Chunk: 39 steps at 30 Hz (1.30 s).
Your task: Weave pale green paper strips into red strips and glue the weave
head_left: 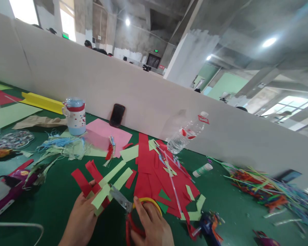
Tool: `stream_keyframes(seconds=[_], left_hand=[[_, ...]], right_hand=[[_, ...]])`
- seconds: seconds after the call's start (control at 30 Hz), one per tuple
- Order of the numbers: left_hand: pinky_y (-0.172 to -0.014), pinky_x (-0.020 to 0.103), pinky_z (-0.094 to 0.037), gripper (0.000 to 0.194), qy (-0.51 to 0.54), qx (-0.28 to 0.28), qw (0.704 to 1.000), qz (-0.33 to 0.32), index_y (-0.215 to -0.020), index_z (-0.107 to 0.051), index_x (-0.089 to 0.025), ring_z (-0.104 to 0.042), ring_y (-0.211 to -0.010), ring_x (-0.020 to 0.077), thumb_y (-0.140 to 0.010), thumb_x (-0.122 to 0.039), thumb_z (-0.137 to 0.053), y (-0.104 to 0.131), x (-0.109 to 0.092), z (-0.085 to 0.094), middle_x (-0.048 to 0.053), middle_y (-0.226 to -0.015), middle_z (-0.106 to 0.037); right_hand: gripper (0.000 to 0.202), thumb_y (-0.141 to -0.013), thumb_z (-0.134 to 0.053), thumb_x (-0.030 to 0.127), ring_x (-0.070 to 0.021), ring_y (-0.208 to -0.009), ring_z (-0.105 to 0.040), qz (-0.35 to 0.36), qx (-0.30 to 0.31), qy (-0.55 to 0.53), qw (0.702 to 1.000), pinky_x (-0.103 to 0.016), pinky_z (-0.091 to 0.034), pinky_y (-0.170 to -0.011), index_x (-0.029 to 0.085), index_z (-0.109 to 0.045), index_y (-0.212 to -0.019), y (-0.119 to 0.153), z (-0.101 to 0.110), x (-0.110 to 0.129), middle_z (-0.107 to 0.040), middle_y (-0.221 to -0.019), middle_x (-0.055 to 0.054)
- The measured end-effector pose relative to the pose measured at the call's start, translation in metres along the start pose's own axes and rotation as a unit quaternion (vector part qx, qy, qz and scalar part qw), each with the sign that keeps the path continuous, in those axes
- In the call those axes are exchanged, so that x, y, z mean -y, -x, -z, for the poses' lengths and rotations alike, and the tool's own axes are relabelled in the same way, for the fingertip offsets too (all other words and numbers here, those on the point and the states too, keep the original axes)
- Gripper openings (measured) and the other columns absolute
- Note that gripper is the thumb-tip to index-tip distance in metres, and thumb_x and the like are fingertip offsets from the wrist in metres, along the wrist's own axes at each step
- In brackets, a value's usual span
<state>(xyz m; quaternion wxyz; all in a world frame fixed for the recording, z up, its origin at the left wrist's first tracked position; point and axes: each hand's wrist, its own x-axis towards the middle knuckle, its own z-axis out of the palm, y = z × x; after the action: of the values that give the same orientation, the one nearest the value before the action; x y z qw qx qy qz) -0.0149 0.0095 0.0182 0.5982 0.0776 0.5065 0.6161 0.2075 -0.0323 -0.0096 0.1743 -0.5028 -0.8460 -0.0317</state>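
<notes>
Head view: the left hand (pixel 80 213) pinches red and green paper strips (pixel 101 196), and at its three o'clock the right hand (pixel 154 222) is closed around scissors (pixel 122 200).

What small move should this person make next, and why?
Probably a short snip at the pale green paper strips: the right hand holds the scissors with the blade tips right beside them, while the left hand holds these together with red paper strips. Whether the blades already touch the paper, I cannot tell.
</notes>
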Motion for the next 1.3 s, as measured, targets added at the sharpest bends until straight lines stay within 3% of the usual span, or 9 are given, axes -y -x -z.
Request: stream_keyframes(seconds=[0.1,0.2,0.4,0.6,0.87,1.03,1.3], left_hand=[[-0.055,0.028,-0.056,0.084,0.015,0.023,0.999,0.027,-0.113,-0.063,-0.025,-0.073,-0.066,0.0253,-0.033,-0.02,-0.089,0.002,0.0,-0.001,-0.003,-0.07,-0.076],[-0.056,0.027,-0.056,0.085,0.018,0.03,0.999,0.041,-0.119,-0.059,-0.026,-0.074,-0.067,0.0238,-0.04,-0.013,-0.089,0.002,0.003,0.001,-0.003,-0.076,-0.078],[-0.062,0.033,-0.059,0.065,0.014,0.065,0.996,0.058,-0.117,-0.059,-0.024,-0.077,-0.079,0.029,-0.059,-0.026,-0.089,0.002,0.007,0.002,0.004,-0.086,-0.08],[-0.068,0.038,-0.061,0.059,0.025,0.073,0.995,0.056,-0.108,-0.061,-0.023,-0.075,-0.09,0.0334,-0.058,-0.032,-0.091,0.002,0.006,0.0,0.007,-0.091,-0.08],[-0.067,0.037,-0.061,0.065,0.025,0.07,0.995,0.061,-0.113,-0.059,-0.02,-0.076,-0.087,0.0318,-0.058,-0.032,-0.091,0.0,0.009,0.002,0.008,-0.093,-0.08],[-0.064,0.035,-0.061,0.072,0.028,0.057,0.996,0.065,-0.114,-0.055,-0.022,-0.077,-0.082,0.0309,-0.054,-0.036,-0.093,0.0,0.01,0.002,0.006,-0.085,-0.08],[-0.067,0.035,-0.061,0.066,0.024,0.075,0.995,0.059,-0.109,-0.054,-0.021,-0.077,-0.082,0.0301,-0.056,-0.033,-0.093,-0.002,0.009,0.001,0.006,-0.086,-0.079]], right_hand=[[0.088,-0.069,-0.069,0.019,-0.0255,-0.091,-0.072,-0.008,0.01,-0.006,1.0,-0.028,-0.063,-0.074,0.027,-0.039,-0.151,0.004,-0.007,-0.002,-0.072,-0.107,-0.006],[0.087,-0.067,-0.068,0.018,-0.0252,-0.093,-0.072,-0.039,0.018,-0.012,0.999,-0.028,-0.062,-0.075,0.027,-0.042,-0.149,0.009,-0.014,-0.004,-0.072,-0.108,-0.005],[0.089,-0.066,-0.065,0.014,-0.0244,-0.1,-0.071,-0.034,0.034,-0.042,0.998,-0.027,-0.062,-0.08,0.027,-0.04,-0.151,0.015,-0.021,-0.01,-0.071,-0.115,-0.006],[0.091,-0.069,-0.064,0.013,-0.0249,-0.102,-0.071,-0.039,0.043,-0.083,0.995,-0.028,-0.062,-0.08,0.03,-0.035,-0.154,0.019,-0.027,-0.019,-0.069,-0.123,-0.005],[0.083,-0.07,-0.064,0.017,-0.0266,-0.101,-0.071,-0.042,0.017,-0.058,0.997,-0.029,-0.063,-0.078,0.028,-0.043,-0.15,0.026,-0.041,-0.021,-0.07,-0.12,-0.006],[0.087,-0.071,-0.062,0.015,-0.0248,-0.1,-0.072,-0.032,0.018,-0.066,0.997,-0.028,-0.062,-0.078,0.028,-0.036,-0.153,0.025,-0.041,-0.022,-0.07,-0.119,-0.005],[0.086,-0.073,-0.063,0.017,-0.0237,-0.101,-0.072,-0.025,0.012,-0.031,0.999,-0.025,-0.062,-0.078,0.028,-0.036,-0.153,0.022,-0.037,-0.016,-0.071,-0.12,-0.004]])
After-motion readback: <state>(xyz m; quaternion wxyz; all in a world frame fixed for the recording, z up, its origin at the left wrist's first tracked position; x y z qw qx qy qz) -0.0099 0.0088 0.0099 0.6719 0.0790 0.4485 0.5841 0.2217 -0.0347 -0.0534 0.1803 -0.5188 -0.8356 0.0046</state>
